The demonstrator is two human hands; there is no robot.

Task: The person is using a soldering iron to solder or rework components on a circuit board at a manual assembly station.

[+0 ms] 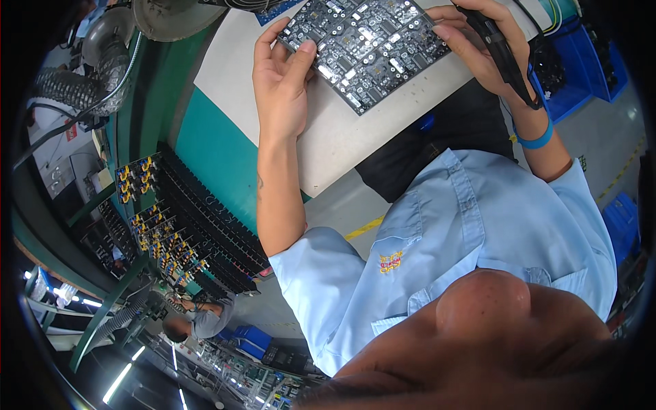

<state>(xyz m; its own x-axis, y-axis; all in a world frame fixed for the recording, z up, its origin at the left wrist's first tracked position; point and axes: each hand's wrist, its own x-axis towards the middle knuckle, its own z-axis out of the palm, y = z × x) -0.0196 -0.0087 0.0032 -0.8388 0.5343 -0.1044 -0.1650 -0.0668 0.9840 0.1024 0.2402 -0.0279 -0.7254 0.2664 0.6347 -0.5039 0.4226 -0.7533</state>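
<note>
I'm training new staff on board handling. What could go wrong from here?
The left hand has its bare thumb on the face of the circuit board panel, so skin contact might smudge or stress it.
The right hand steadies the panel's edge while also holding a black handheld tool; if that shared grip shifts, the tool could knock the panel, or the panel might slip.

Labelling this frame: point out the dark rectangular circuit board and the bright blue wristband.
Dark rectangular circuit board (367,51): head view, middle of its face.
Bright blue wristband (537,142): head view, its outer surface.
</note>
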